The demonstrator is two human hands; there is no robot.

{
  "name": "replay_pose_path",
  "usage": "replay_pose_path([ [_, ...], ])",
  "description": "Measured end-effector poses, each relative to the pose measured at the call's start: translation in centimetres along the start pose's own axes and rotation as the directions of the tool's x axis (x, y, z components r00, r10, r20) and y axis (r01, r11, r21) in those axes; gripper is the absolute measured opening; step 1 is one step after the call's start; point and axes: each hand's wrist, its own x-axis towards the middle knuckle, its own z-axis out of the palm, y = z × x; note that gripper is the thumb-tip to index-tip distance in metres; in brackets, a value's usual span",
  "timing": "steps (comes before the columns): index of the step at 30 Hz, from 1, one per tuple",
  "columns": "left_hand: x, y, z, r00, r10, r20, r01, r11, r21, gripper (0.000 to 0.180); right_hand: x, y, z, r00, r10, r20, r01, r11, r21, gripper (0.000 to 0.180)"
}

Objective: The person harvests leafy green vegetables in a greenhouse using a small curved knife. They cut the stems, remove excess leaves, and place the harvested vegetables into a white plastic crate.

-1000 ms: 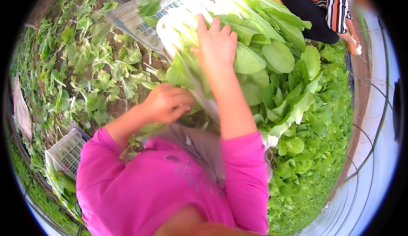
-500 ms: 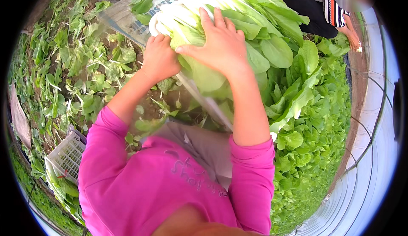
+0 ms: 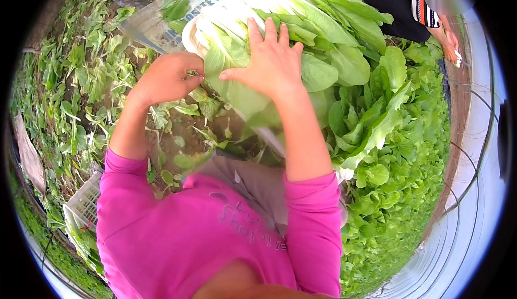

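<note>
A pile of leafy greens with thick white stalks (image 3: pixel 334 56) lies in front of me, stalks toward the far left and leaves toward me. My right hand (image 3: pixel 274 64) presses flat on the leaves, fingers spread. Just left of the pile, my left hand (image 3: pixel 171 78) is closed, its fingertips pinching a small scrap of green leaf (image 3: pixel 194 73). Under the far left of the pile shows a whitish printed plastic sheet (image 3: pixel 156 27).
Loose leaves (image 3: pixel 81 94) litter the soil on the left. A pale plastic crate (image 3: pixel 85 204) holding greens sits at the lower left. Growing greens (image 3: pixel 398 202) fill the right side, beside a plastic wall (image 3: pixel 458 229). Another person's hand (image 3: pixel 449 48) shows at the far right.
My left hand has drawn away from the pile to the left, now with a leaf scrap between its fingers. My right hand has stayed on the leaves, shifting slightly left and toward me.
</note>
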Motion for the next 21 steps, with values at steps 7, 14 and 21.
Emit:
replay_pose_path([
  [7, 4.7, -1.5, -0.8, 0.677, 0.212, -0.705, -0.135, 0.977, 0.165, 0.025, -0.1, 0.8, -0.1, 1.0, -0.02, -0.005, 0.02, 0.996, 0.085, 0.113],
  [14, 6.9, -4.0, 0.3, 0.696, 0.176, -0.696, -0.213, 0.976, 0.034, 0.024, 0.1, 2.0, 0.0, 1.0, -0.013, 0.007, 0.011, 0.962, 0.273, 0.096],
  [21, 7.3, -3.3, 1.7, 0.628, -0.079, -0.774, -0.056, 0.988, -0.146, 0.017, -0.2, 2.7, -0.3, 0.999, 0.003, 0.04, -0.022, 0.873, 0.487, 0.09],
])
